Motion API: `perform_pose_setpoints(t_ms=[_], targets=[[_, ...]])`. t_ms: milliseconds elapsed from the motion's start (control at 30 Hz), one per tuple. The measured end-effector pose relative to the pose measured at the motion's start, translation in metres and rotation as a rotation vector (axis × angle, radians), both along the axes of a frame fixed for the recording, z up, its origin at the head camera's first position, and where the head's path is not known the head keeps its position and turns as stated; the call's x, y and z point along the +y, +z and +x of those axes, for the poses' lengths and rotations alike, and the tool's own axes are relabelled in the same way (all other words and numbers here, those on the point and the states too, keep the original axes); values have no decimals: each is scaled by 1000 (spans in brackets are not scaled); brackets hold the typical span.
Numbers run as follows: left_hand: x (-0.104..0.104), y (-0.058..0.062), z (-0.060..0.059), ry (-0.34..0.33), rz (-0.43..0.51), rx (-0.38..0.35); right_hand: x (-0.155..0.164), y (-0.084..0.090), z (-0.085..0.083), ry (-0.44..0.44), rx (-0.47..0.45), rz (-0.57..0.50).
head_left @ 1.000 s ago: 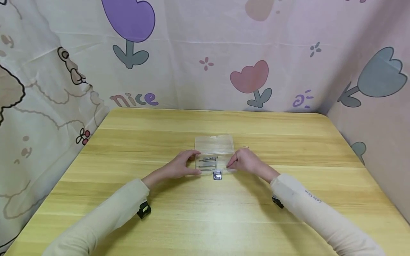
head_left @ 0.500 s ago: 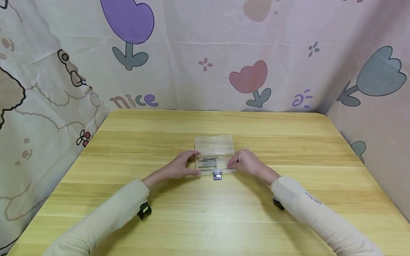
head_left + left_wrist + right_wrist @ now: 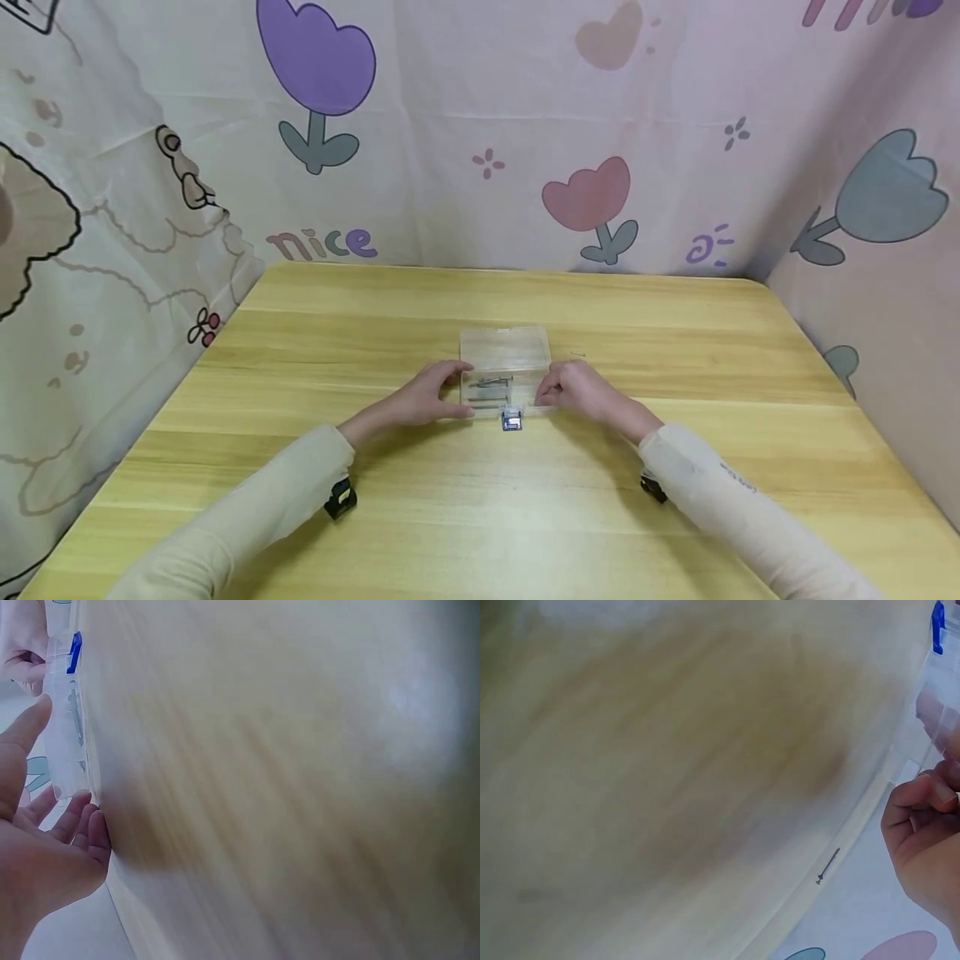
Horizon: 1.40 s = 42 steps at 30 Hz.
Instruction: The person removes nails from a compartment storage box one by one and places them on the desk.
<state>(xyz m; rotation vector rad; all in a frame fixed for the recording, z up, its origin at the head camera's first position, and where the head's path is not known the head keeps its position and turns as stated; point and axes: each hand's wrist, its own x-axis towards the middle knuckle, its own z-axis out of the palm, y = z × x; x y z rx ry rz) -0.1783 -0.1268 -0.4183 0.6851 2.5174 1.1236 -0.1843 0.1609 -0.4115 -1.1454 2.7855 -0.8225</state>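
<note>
A clear plastic box [image 3: 487,415] stands on the table with its lid [image 3: 504,348] folded back and a blue latch [image 3: 512,419] at the front. Several metal nails [image 3: 491,382] lie in its left compartment. My left hand [image 3: 420,398] grips the box's left end, thumb at the front corner and fingers at the back, as the left wrist view also shows. The curled fingers of my right hand [image 3: 588,392] reach into the right compartment, thumb tip behind the clear wall in the right wrist view. Whether they pinch anything I cannot tell.
One loose nail [image 3: 827,866] lies on the wooden table [image 3: 480,517], behind and right of the box. A patterned cloth [image 3: 450,125] hangs along the back and both sides of the table.
The head view has shifted slightly, so the whole scene sits a little lower. Right fingertips have moved slightly within the right compartment; the left hand keeps its hold on the box.
</note>
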Motion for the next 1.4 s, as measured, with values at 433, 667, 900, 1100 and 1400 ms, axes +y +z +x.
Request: perform_pose_setpoints(t_ms=[433, 667, 900, 1100, 1400], targets=[[1, 1, 1, -15, 0, -9, 6, 2, 5, -17, -112, -92], [0, 0, 1, -18, 3, -3, 9, 14, -1, -48, -147, -129], [-1, -1, -1, -18, -4, -18, 20, 30, -13, -86, -124, -120], [-2, -1, -1, -19, -11, -20, 34, 32, -20, -167, -134, -83], [-3, 1, 0, -24, -16, -14, 48, 20, -24, -204, -125, -18]])
